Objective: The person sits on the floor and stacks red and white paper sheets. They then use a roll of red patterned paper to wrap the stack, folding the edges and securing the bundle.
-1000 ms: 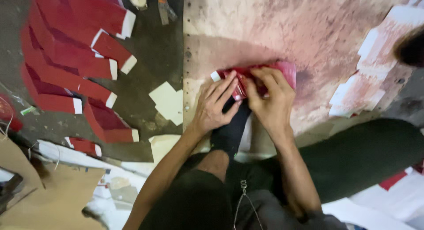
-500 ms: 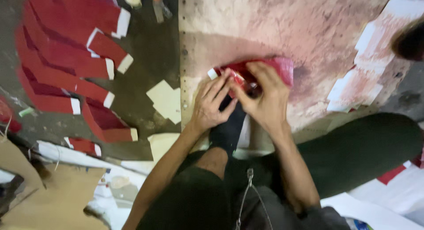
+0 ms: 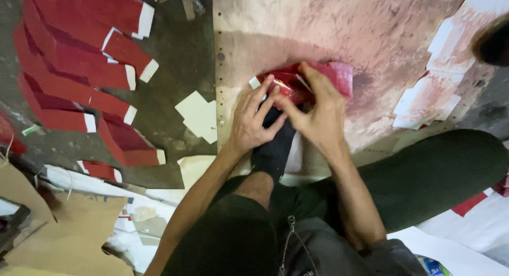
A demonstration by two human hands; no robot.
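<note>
My left hand and my right hand meet over a red folded paper piece that lies on a stained pinkish board. Both hands pinch the near edge of the red piece, the right hand covering much of its middle. A small white tab sticks out at the red piece's left corner. My foot in a black sock rests just below the hands, on the board's near edge.
Several red paper pieces with white tabs lie spread on the dark floor to the left. White square cutouts sit near the board's left edge. Pale stained papers are stacked at the right. Brown cardboard lies at bottom left.
The fingers of both hands have shifted a little on the red piece, pressing along its near edge. The view has drifted slightly.
</note>
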